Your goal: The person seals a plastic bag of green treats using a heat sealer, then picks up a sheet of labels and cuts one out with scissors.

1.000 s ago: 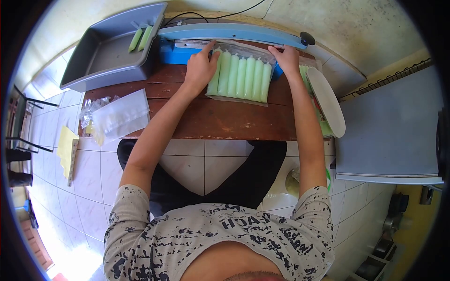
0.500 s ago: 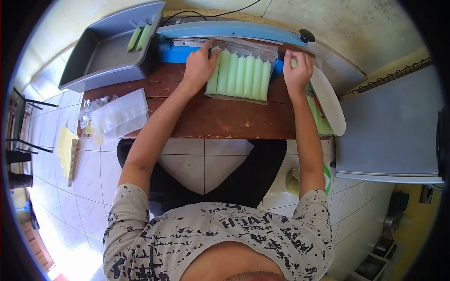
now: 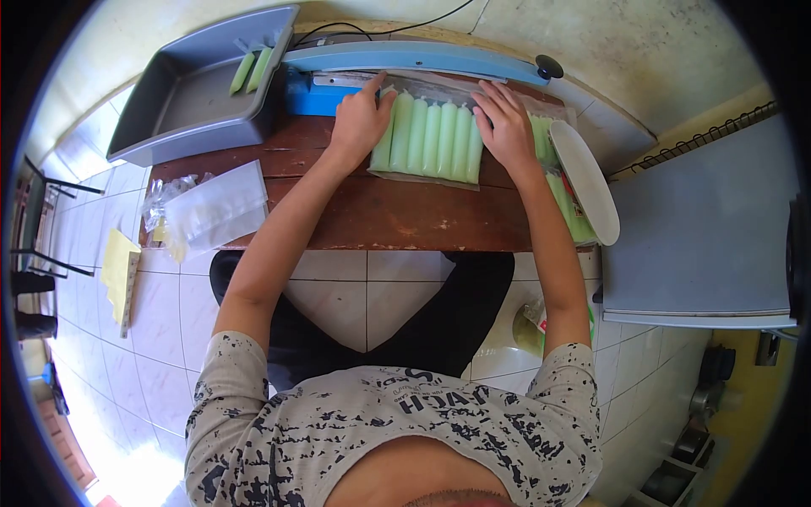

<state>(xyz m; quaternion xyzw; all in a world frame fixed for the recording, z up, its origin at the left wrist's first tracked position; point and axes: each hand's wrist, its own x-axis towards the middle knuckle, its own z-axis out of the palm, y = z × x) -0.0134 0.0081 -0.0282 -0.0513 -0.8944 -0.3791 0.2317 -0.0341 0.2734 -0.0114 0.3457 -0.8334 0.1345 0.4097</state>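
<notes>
A clear plastic bag (image 3: 435, 179) lies flat on the brown table, its mouth edge up against the blue bar heat sealer (image 3: 325, 99). Inside it, several pale green ice pops (image 3: 431, 135) stand side by side in a row. My left hand (image 3: 359, 118) grips the bag's upper left corner, with index finger stretched along the edge and thumb lower down. Over the upper right corner rests my right hand (image 3: 507, 127), fingers extended and spread, thumb apart on the bag's side. The fingertips partly cover the bag's rim.
A grey tub (image 3: 186, 144) at left holds two green ice pops (image 3: 251, 72). Empty plastic bags (image 3: 220, 207) lie at the table's left edge. More packed green pops (image 3: 570, 207) and a white oval lid-like piece (image 3: 587, 182) sit at right, beside a grey appliance (image 3: 701, 228).
My right hand has moved left from beside the bag, where its fingers were curled, onto the bag's upper right corner with fingers spread. My left hand has stayed in place.
</notes>
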